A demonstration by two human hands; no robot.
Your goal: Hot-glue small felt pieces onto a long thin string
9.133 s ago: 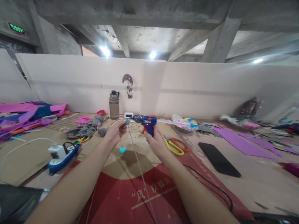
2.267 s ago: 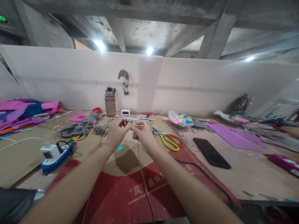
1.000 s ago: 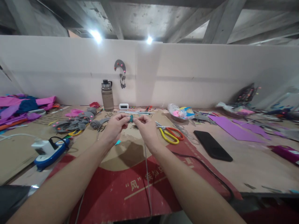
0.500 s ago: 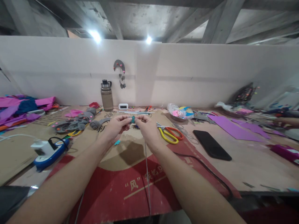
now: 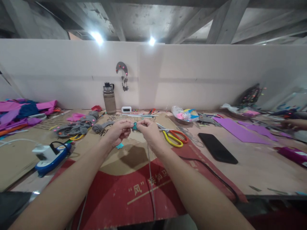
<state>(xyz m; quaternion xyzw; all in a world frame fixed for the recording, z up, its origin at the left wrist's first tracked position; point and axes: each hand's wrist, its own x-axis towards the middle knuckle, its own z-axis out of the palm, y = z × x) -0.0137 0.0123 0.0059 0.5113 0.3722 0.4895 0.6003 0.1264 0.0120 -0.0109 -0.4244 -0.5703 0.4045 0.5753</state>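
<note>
My left hand and my right hand meet above the cardboard sheet, fingers pinched together on a small teal felt piece. A thin grey wire hangs down from the pinch toward me, between my forearms. Another small teal piece lies on the cardboard just below my left hand. Yellow and orange scissors lie right of my right hand.
A blue and white power strip sits at the left, a black phone at the right. A grey water bottle stands by the white partition. Grey felt pieces, pink and purple sheets lie around. Another person's hand shows at far right.
The glue gun held 9 s ago is no longer in my right hand. Both hands now pinch the teal piece and have sunk slightly in the last half second.
</note>
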